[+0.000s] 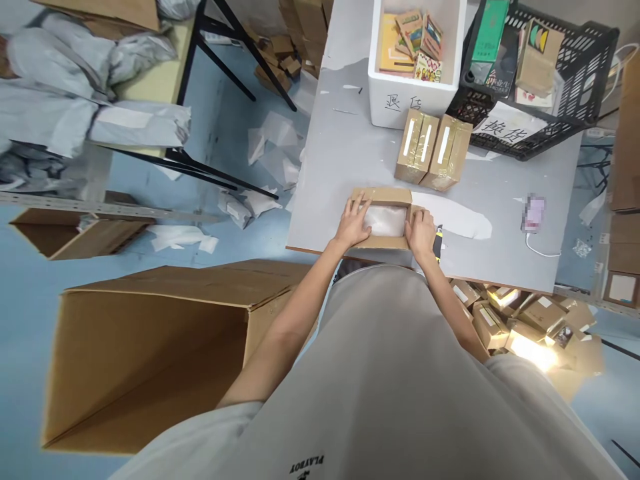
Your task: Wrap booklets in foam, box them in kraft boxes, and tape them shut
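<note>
A small open cardboard box [383, 196] lies at the near edge of the grey table [340, 153], with a white plastic-wrapped item [386, 221] inside it. My left hand [353, 223] rests on the box's left side, fingers stretched over the edge onto the white item. On the box's right side sits my right hand [421, 233], fingers curled against the flap and the item. Both hands press on the box and lift nothing. A yellow and black tool [439, 241] lies just right of my right hand, partly hidden.
Two taped cardboard boxes [433, 149] stand behind the open one. A white foam bin [415, 60] of books and a black crate [540, 73] sit at the table's far end. A large open carton [150, 353] stands on the floor at left, small boxes [520, 320] at right.
</note>
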The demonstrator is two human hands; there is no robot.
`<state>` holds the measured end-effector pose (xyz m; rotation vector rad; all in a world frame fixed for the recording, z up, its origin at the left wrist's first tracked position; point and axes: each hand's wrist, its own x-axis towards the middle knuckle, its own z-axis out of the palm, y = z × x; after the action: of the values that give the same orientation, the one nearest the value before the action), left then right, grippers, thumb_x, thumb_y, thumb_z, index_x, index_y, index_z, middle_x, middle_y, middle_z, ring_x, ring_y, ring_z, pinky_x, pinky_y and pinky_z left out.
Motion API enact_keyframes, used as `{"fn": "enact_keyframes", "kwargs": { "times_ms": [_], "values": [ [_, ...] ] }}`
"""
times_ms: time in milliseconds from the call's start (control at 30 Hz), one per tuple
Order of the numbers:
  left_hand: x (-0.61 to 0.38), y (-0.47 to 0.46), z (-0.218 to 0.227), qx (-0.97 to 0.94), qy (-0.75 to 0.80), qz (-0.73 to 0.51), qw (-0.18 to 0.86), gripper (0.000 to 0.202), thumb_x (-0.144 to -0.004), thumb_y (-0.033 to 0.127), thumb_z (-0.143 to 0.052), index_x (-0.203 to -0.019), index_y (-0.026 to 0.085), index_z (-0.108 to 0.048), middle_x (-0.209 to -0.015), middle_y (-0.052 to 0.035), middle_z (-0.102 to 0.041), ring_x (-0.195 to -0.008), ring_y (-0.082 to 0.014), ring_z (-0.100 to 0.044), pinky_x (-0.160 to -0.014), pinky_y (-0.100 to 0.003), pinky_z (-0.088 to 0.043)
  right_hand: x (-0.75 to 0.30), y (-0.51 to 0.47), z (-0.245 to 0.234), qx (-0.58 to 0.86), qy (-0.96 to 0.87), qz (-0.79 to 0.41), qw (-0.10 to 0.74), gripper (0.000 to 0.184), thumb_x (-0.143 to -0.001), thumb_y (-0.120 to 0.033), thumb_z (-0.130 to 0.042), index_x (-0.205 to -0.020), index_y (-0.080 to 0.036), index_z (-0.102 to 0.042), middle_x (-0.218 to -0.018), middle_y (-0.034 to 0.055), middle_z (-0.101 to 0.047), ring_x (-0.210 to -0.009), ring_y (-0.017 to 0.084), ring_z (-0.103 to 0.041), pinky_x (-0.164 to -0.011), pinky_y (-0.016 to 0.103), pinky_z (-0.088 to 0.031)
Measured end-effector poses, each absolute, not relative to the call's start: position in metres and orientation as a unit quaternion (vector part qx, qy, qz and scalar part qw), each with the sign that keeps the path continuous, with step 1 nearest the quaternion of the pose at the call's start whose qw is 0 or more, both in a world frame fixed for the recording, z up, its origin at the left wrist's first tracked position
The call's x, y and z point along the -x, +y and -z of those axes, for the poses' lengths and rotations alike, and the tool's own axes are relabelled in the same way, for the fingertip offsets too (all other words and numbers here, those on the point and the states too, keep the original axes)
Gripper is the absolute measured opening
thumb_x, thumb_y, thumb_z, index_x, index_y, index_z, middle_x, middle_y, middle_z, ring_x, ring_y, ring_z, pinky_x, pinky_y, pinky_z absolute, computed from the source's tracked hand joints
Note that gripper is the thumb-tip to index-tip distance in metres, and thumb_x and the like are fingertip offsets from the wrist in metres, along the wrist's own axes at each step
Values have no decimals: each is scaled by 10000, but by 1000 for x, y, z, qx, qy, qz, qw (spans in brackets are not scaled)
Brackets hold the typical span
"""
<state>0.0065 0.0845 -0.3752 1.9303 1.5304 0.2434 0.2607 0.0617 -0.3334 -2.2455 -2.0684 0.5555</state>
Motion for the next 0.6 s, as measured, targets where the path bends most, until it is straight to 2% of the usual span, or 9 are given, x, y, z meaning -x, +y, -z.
{"fn": "enact_keyframes", "kwargs": {
  "times_ms": [100,167,200,267,333,400,467,533,600],
  "values": [
    [-8,82,371,-737,591,-103,311,911,-877,190,-735,-1742,159,-449,-1923,-166,-204,-1791,-481,-72,-1423,-701,-216,-260,62,335,738,-640,-216,-9,322,-1137,-277,-564,-1388,-84,-625,-1411,256,-655,-1197,363,-695,-1010,435,-555],
    [-12,78,365,-742,597,-114,282,675,-921,179,-708,-1589,180,-612,-1904,-162,-268,-1790,-476,-94,-1412,-726,-211,-259,63,337,739,-631,-234,-20,288,-1139,-263,-541,-1358,-98,-629,-1370,235,-676,-1122,340,-727,-955,405,-558],
    [-15,76,361,-747,597,-122,266,531,-953,173,-683,-1483,194,-683,-1879,-160,-330,-1785,-464,-141,-1406,-722,-231,-259,64,338,737,-632,-240,-20,270,-1139,-245,-523,-1341,-105,-632,-1353,225,-685,-1101,330,-732,-944,395,-555],
    [-24,74,356,-756,590,-129,251,332,-1022,162,-617,-1320,211,-756,-1751,-177,-524,-1712,-422,-359,-1370,-663,-343,-259,64,340,730,-637,-247,-12,257,-1138,-211,-484,-1324,-112,-631,-1336,215,-697,-1091,317,-733,-940,384,-547],
    [-36,77,353,-759,588,-93,264,307,-1053,147,-582,-1277,203,-783,-1532,-202,-697,-1511,-385,-608,-1277,-572,-483,-258,64,340,726,-640,-251,-5,258,-1140,-196,-467,-1327,-116,-624,-1345,215,-701,-1096,310,-729,-944,380,-541],
    [-50,86,354,-743,604,-9,289,286,-1042,169,-639,-1275,166,-804,-1364,-218,-765,-1331,-387,-725,-1184,-520,-557,-257,65,339,726,-638,-255,-3,257,-1139,-195,-470,-1333,-116,-619,-1361,220,-699,-1100,307,-727,-945,379,-537],
    [-65,98,357,-706,631,87,308,300,-1005,255,-757,-1267,123,-823,-1328,-243,-778,-1309,-421,-741,-1158,-501,-570,-256,65,338,727,-636,-259,-7,257,-1139,-194,-470,-1335,-114,-616,-1365,223,-699,-1098,305,-728,-944,379,-535],
    [-82,109,361,-671,652,150,320,409,-949,320,-853,-1288,93,-825,-1346,-267,-779,-1346,-447,-726,-1162,-489,-568,-255,67,336,729,-631,-263,-18,261,-1143,-195,-461,-1338,-111,-614,-1368,225,-699,-1094,304,-731,-946,381,-535],
    [-97,117,365,-651,662,177,326,454,-930,269,-860,-1336,73,-808,-1360,-280,-780,-1366,-436,-718,-1162,-469,-567,-254,68,333,731,-626,-269,-29,267,-1149,-197,-456,-1346,-105,-611,-1378,226,-697,-1098,304,-735,-951,380,-535]
  ]
}}
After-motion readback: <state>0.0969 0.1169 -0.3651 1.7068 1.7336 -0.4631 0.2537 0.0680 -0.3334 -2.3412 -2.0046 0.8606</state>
